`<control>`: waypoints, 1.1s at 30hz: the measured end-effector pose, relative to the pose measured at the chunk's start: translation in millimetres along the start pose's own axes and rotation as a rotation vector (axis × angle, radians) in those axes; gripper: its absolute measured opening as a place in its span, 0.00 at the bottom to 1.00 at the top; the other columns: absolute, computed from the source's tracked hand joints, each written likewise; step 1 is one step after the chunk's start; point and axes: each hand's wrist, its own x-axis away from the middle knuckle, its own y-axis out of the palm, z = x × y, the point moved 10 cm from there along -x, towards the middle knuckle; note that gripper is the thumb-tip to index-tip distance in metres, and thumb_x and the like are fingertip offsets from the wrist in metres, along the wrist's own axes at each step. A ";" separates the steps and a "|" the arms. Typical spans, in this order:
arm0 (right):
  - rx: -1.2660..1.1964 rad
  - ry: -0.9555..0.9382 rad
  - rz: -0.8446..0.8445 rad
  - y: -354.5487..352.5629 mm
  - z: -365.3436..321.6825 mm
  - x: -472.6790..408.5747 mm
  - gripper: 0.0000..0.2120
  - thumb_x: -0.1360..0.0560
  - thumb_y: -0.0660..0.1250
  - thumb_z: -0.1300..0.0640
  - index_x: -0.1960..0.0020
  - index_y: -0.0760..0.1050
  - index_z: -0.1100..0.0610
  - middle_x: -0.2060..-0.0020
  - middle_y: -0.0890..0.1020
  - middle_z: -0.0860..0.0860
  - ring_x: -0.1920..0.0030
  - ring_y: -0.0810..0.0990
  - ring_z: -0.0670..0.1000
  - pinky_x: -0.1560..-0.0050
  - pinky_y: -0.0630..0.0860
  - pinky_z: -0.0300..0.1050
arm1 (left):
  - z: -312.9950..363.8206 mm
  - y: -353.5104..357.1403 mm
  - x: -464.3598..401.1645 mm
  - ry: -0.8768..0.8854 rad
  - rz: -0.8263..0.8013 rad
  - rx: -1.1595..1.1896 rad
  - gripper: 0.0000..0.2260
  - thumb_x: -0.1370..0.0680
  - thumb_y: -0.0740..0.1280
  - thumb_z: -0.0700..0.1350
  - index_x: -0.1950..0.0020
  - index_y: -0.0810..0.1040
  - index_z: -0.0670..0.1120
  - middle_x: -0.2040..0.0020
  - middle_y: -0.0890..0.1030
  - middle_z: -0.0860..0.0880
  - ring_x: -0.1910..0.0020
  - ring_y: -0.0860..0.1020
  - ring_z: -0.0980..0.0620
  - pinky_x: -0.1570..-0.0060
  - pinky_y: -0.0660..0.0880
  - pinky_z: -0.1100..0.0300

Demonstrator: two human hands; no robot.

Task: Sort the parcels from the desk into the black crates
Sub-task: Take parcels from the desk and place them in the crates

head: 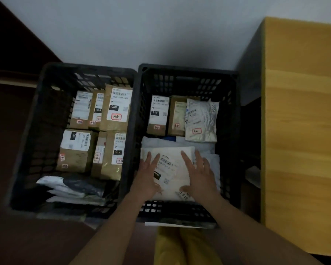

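Two black crates stand side by side on the floor. The right crate [229, 119] holds brown boxes and a crumpled white bag [202, 121] at its back, with flat white mailers in front. A white mailer with a barcode label [172, 169] lies on top of that stack. My left hand [148, 175] rests flat on its left part with straight fingers. My right hand [198, 175] lies flat on its right part, thumb at the near edge. The left crate [33, 131] holds several brown labelled boxes [116, 109] and white and dark bags [73, 188] at its front.
The wooden desk [302, 131] stands to the right of the crates, its dark side panel facing them. A pale wall runs behind. Yellow trousers [180, 245] show below the right crate. Dark floor lies to the left.
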 end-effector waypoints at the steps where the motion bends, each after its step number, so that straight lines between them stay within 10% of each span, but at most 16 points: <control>1: 0.072 -0.044 0.006 4.6 -4.3 -7.6 0.57 0.28 0.76 0.50 0.23 0.31 0.38 0.23 0.30 0.52 0.22 0.37 0.60 0.23 0.47 0.59 | -3.4 7.3 -8.4 -0.004 -0.027 -0.077 0.54 0.30 0.78 0.44 0.21 0.38 0.58 0.21 0.34 0.53 0.22 0.37 0.47 0.22 0.45 0.47; 19: 0.112 -0.052 0.026 92.8 22.9 -67.3 0.62 0.28 0.75 0.57 0.30 0.21 0.34 0.31 0.18 0.45 0.28 0.20 0.55 0.27 0.33 0.63 | -44.0 61.3 -69.2 -0.103 0.047 -0.311 0.56 0.27 0.74 0.41 0.29 0.26 0.64 0.24 0.28 0.57 0.22 0.34 0.50 0.26 0.59 0.49; 33: 0.134 -0.077 0.209 -52.6 9.9 26.4 0.58 0.25 0.73 0.50 0.28 0.21 0.39 0.29 0.21 0.51 0.23 0.32 0.63 0.24 0.44 0.65 | 69.4 -38.4 31.0 -0.075 0.176 -0.508 0.52 0.24 0.70 0.57 0.28 0.22 0.60 0.29 0.19 0.49 0.24 0.31 0.38 0.25 0.42 0.36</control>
